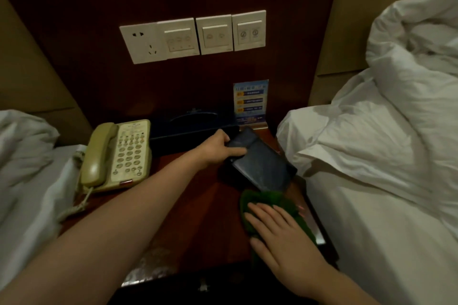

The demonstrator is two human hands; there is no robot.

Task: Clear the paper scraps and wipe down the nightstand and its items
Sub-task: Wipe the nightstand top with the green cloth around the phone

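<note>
The dark wooden nightstand (188, 218) stands between two beds. My left hand (215, 147) grips the far corner of a dark flat tray (262, 166) and holds it tilted up off the top at the right side. My right hand (277, 228) lies flat with straight fingers on a green cloth (270, 199), pressing it onto the nightstand just below the tray's near edge. No paper scraps show in this view.
A beige corded telephone (119, 156) sits at the left of the nightstand. A dark tissue box (190, 126) and a blue card stand (250, 103) are at the back. Wall switches (193, 37) hang above. White bedding lies at right (384, 156) and left (27, 156).
</note>
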